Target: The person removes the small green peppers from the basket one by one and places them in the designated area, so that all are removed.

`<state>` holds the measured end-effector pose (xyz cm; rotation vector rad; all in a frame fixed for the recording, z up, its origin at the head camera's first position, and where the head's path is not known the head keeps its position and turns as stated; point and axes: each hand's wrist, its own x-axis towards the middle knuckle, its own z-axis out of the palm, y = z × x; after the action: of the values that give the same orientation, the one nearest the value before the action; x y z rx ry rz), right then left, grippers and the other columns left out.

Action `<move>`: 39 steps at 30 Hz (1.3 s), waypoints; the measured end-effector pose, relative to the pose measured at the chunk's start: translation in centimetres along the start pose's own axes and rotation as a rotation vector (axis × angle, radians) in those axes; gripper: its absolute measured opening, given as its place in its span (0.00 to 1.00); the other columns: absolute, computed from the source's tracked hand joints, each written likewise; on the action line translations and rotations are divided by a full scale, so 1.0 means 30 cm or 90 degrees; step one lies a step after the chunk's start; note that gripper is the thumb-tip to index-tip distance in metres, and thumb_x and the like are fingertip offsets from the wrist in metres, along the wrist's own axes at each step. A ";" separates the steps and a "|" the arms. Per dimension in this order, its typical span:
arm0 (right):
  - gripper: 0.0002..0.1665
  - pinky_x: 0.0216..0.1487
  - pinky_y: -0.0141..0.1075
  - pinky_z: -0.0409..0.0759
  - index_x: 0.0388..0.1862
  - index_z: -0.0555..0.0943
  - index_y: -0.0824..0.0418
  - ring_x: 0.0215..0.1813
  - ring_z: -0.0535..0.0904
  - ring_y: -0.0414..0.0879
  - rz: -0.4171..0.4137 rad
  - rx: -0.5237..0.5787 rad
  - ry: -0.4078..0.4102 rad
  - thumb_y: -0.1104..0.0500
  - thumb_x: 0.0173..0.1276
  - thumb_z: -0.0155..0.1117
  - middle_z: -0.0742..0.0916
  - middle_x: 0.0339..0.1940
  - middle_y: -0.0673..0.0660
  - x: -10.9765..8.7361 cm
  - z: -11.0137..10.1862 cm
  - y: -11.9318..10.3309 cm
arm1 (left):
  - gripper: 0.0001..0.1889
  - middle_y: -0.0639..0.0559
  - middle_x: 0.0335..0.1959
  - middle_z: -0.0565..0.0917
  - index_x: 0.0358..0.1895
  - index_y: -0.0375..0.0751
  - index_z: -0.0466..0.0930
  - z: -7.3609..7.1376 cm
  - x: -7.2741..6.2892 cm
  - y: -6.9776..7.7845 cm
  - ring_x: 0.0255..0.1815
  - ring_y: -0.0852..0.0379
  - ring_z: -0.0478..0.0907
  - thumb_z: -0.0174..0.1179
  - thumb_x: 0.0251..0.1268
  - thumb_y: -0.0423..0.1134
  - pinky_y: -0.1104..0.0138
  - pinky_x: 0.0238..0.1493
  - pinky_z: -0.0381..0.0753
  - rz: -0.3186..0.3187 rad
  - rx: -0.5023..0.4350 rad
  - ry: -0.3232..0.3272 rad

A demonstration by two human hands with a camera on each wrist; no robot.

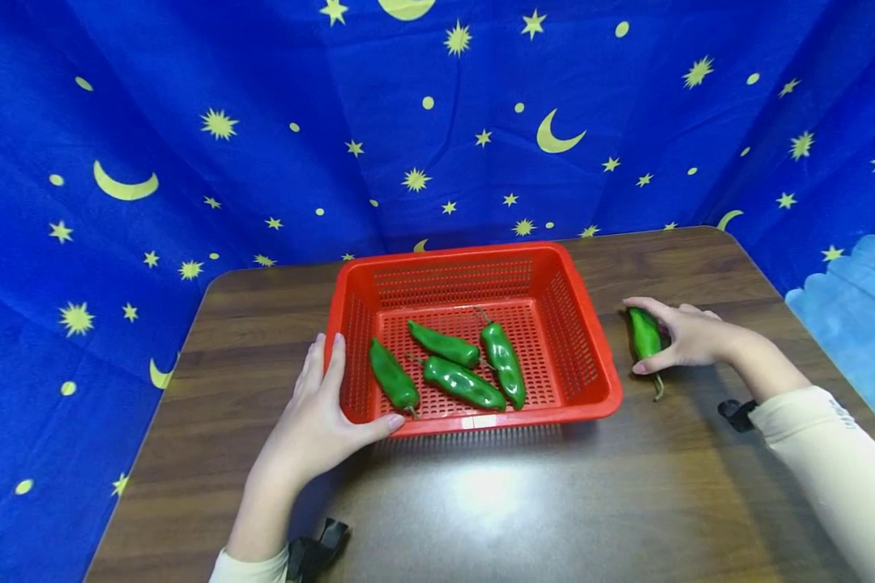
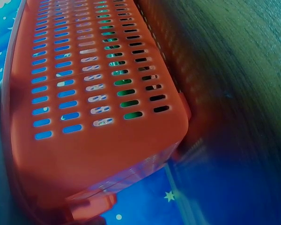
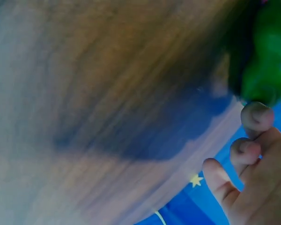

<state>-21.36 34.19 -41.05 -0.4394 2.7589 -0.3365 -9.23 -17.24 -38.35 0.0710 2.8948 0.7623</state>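
Note:
In the head view a red plastic basket (image 1: 603, 402) with slotted walls stands on the table, several green peppers (image 1: 465, 383) lying on its floor. My left hand (image 1: 312, 429) is at its near left corner, fingers extended along the left side and thumb along the front rim. The left wrist view shows the slotted basket wall (image 2: 84, 154) up close, with green showing through some slots. To the right of the basket, my right hand (image 1: 693, 336) pinches another green pepper (image 1: 645, 330) between thumb and fingers, its stem pointing toward me. That pepper (image 3: 269, 56) is partly cut off in the right wrist view.
The brown wooden table (image 1: 554, 510) extends around the basket, with a bright light reflection in front. A blue cloth (image 1: 474, 146) with yellow stars and moons hangs behind and at the sides. Light blue fabric (image 1: 864, 316) shows at the right edge.

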 end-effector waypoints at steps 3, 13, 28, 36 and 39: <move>0.65 0.41 0.48 0.72 0.77 0.55 0.47 0.50 0.75 0.57 -0.006 0.007 0.011 0.29 0.45 0.76 0.82 0.59 0.65 -0.003 -0.024 -0.008 | 0.71 0.45 0.83 0.31 0.81 0.50 0.31 -0.006 0.002 0.004 0.82 0.34 0.39 0.61 0.41 0.82 0.31 0.67 0.61 0.003 0.002 0.001; 0.55 0.33 0.35 0.65 0.75 0.62 0.51 0.30 0.67 0.44 -0.142 0.091 0.171 0.48 0.52 0.81 0.76 0.32 0.53 0.016 -0.135 -0.099 | 0.71 0.42 0.82 0.32 0.81 0.48 0.32 -0.017 0.003 0.009 0.82 0.35 0.38 0.61 0.41 0.82 0.34 0.70 0.58 0.011 0.010 0.009; 0.58 0.36 0.38 0.65 0.76 0.59 0.42 0.36 0.66 0.46 -0.204 0.040 0.154 0.35 0.50 0.78 0.77 0.36 0.49 0.075 -0.172 -0.429 | 0.71 0.43 0.83 0.32 0.81 0.48 0.32 -0.004 0.003 0.002 0.82 0.35 0.37 0.61 0.41 0.82 0.33 0.69 0.59 0.007 0.003 0.007; 0.61 0.46 0.41 0.63 0.78 0.58 0.43 0.40 0.70 0.45 -0.214 -0.001 0.117 0.28 0.49 0.74 0.79 0.34 0.47 0.112 -0.123 -0.519 | 0.71 0.42 0.82 0.32 0.81 0.48 0.33 0.000 -0.002 0.002 0.82 0.35 0.37 0.61 0.40 0.82 0.33 0.70 0.58 0.007 -0.003 0.008; 0.63 0.45 0.40 0.63 0.79 0.55 0.43 0.37 0.70 0.43 -0.215 -0.024 0.100 0.26 0.48 0.72 0.80 0.32 0.46 0.122 -0.105 -0.538 | 0.71 0.43 0.83 0.32 0.81 0.49 0.33 0.002 -0.001 0.000 0.82 0.35 0.37 0.61 0.40 0.82 0.33 0.69 0.58 0.006 -0.004 0.008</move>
<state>-21.58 18.59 -34.69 -0.9308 2.8404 -0.4152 -9.17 -17.23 -38.39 0.0791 2.9052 0.7761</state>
